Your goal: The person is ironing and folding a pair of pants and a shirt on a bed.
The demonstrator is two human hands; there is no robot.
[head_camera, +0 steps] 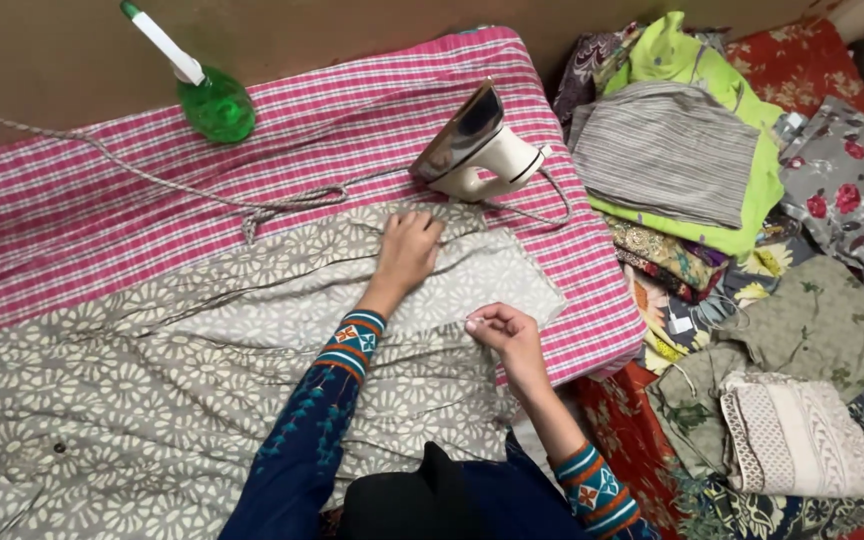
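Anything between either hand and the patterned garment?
No. The left hand presses flat on the grey patterned garment; the right hand pinches its fabric. The iron stands apart, beyond the left hand.

The garment [202, 370] lies on the cloth [52, 210]. From it, the iron [477, 145] stands at one o'clock and the spray bottle [207, 90] at twelve. The clothes pile [692, 160] sits at three o'clock of the iron
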